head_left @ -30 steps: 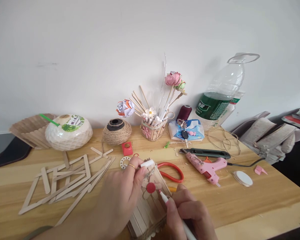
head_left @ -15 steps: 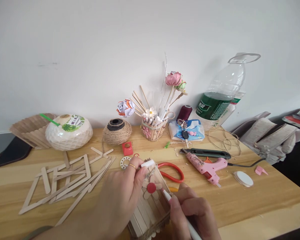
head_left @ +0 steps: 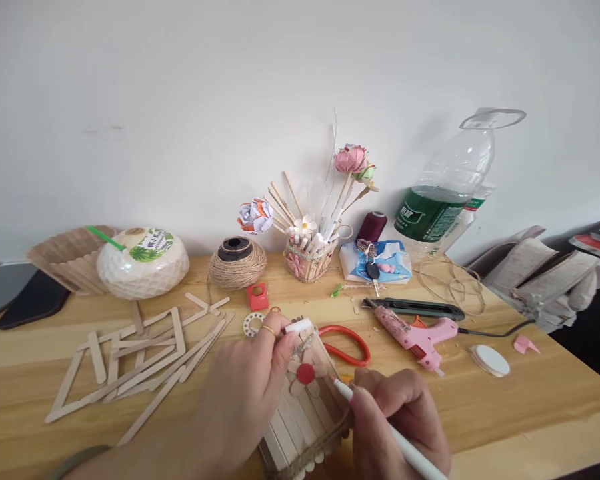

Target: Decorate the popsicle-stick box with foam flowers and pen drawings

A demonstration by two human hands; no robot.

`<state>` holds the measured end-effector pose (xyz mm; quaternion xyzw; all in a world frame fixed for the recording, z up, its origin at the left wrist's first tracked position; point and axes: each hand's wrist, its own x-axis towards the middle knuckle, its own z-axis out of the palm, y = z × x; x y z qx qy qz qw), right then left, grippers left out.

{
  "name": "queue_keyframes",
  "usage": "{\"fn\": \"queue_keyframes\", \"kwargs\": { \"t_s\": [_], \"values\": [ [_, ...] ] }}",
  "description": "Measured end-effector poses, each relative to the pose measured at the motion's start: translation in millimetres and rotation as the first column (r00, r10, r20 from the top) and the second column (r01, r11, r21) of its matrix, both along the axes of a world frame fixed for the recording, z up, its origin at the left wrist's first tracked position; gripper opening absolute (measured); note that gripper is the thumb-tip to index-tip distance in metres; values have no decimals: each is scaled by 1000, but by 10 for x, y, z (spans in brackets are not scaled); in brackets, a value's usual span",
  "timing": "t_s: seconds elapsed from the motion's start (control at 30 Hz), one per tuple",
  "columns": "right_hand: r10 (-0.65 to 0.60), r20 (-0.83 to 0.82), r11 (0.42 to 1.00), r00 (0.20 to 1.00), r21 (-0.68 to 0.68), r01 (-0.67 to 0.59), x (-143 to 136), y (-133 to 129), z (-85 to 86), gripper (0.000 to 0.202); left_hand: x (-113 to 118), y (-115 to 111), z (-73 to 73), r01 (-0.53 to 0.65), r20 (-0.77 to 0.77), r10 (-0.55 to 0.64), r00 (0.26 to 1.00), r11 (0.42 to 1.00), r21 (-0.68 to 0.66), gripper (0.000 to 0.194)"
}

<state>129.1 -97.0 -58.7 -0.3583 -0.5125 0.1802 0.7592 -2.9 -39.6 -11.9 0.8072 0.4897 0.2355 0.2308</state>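
My left hand (head_left: pixel 253 373), wearing a ring, grips the upper left side of a craft-stick box (head_left: pixel 300 423) trimmed with twine. On the box's face is a stick-petal flower with a red round centre (head_left: pixel 306 374); its upper right petal looks faintly pink. A short white piece (head_left: pixel 299 325) shows at the box's top edge by my left thumb; its kind is unclear. My right hand (head_left: pixel 397 420) is closed around a white marker (head_left: pixel 413 453), its pinkish tip just right of the flower. Whether the tip touches the wood I cannot tell.
Loose craft sticks (head_left: pixel 125 360) spread out at left. Behind stand a twine spool (head_left: pixel 237 263) and a decorated pen holder (head_left: pixel 310 263). Red-handled scissors (head_left: pixel 350 347) lie beside the box. A utility knife (head_left: pixel 415 307) and a pink glue gun (head_left: pixel 420 333) with its cord are at right.
The marker tip has moved from the flower's right petal to a spot just right of it. My right hand has shifted slightly right; my left hand keeps its grip.
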Motion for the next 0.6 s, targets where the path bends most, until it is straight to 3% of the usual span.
{"fn": "queue_keyframes", "kwargs": {
  "t_s": [0.27,0.43,0.6],
  "values": [
    [-21,122,999,992,-43,27,65,32,77,30,1,1,26,-8,10,8,1000,1000,-27,28],
    [-143,321,989,936,82,123,36,-9,79,32,4,15,14,5,20,-5,1000,1000,10,27],
    [-100,375,995,922,62,83,30,-4,100,31,-7,28,-13,12,20,-14,1000,997,78,26]
  ]
}}
